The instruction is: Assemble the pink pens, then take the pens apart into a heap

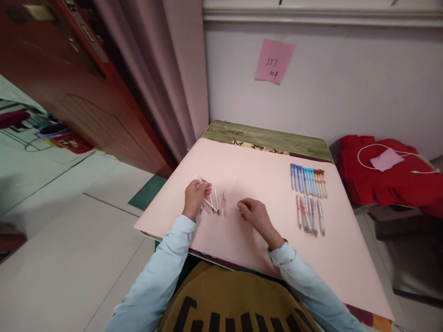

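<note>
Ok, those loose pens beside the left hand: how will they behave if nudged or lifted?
The pens look thin and round, so a sideways nudge would probably roll them on the smooth pink sheet. They seem light and stiff, likely easy to pinch up. The thin pen in the left hand sticks out straight, which suggests no flop.

The person wears a long-sleeved, pale blue shirt; the left sleeve (155, 281) and the right sleeve (308, 290) are of soft, lightly creased cloth, each ending in a plain cuff at the wrist. Over the chest lies a mustard-brown garment (228, 299) printed with bold black block shapes along its lower part. The left grip (195, 197) and the right grip (254, 214) are bare.
</note>
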A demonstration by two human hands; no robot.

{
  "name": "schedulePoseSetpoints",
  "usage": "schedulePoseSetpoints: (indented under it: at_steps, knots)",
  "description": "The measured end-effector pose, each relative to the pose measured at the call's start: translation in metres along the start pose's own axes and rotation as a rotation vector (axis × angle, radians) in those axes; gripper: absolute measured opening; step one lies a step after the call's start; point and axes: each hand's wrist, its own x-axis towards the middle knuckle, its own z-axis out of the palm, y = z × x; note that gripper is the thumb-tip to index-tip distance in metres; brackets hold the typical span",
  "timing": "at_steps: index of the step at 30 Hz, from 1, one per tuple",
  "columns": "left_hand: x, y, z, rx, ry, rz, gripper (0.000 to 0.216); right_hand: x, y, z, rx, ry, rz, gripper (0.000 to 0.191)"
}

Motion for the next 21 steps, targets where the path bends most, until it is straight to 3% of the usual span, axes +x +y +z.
schedulePoseSetpoints:
  at_steps: [4,7,9,15,21]
  knots:
    - [-0.009,0.012,-0.002,0.603,-0.074,0.154,0.018,-0.017,0.021,-0.053,-0.366,0.217,0.042,0.032]
    - [-0.023,0.017,-0.002,1.05,-0.104,0.23,0.017,-0.031,0.043,-0.095,-0.7,0.389,0.271,0.033]
    - [-0.033,0.016,0.001,1.219,-0.122,0.228,0.019,-0.039,0.055,-0.114,-0.822,0.426,0.408,0.038]
    - [-0.046,0.012,0.014,1.398,-0.168,0.239,0.032,-0.042,0.064,-0.123,-0.92,0.364,0.505,0.04]
    - [-0.04,0.021,-0.007,1.318,-0.021,0.216,0.032,-0.037,0.06,-0.126,-1.008,0.362,0.512,0.041]
